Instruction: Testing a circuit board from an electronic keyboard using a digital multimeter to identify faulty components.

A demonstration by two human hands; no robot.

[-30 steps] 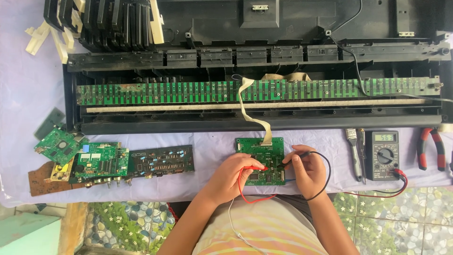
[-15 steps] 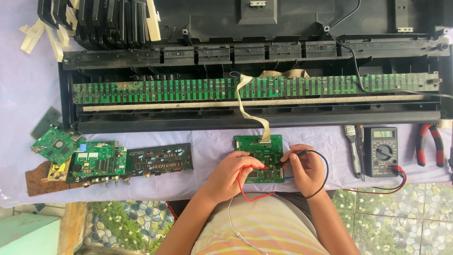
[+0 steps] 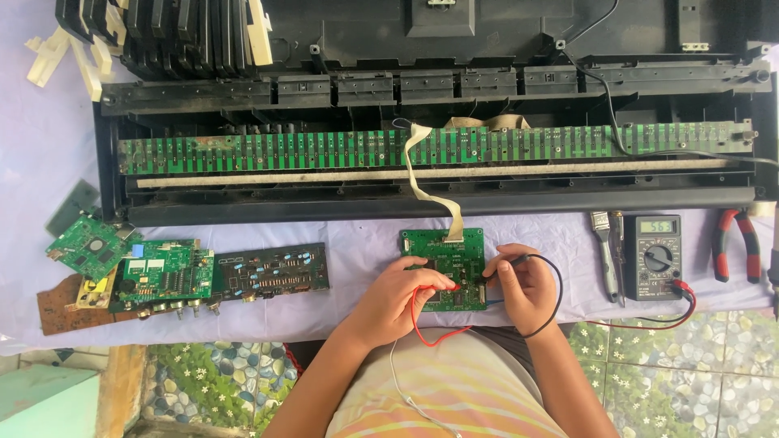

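A small green circuit board (image 3: 442,247) lies on the pale cloth in front of me, joined by a flat ribbon cable (image 3: 423,182) to the long green strip board (image 3: 324,150) inside the opened black keyboard case. My left hand (image 3: 402,296) holds the red test probe with its tip on the board's lower middle. My right hand (image 3: 523,284) holds the black test probe against the board's right edge. The red lead (image 3: 418,328) and the black lead (image 3: 556,304) run from the probes toward the digital multimeter (image 3: 657,255) at the right.
Left of the board lie several loose circuit boards (image 3: 170,272). A small brush and a screwdriver (image 3: 607,251) lie beside the multimeter, red-handled pliers (image 3: 734,243) further right. Removed black and white keys (image 3: 174,32) are stacked at the top left. Pebble-pattern floor shows below the table edge.
Both hands stay on the small board with the probes; only the camera view has shifted slightly.
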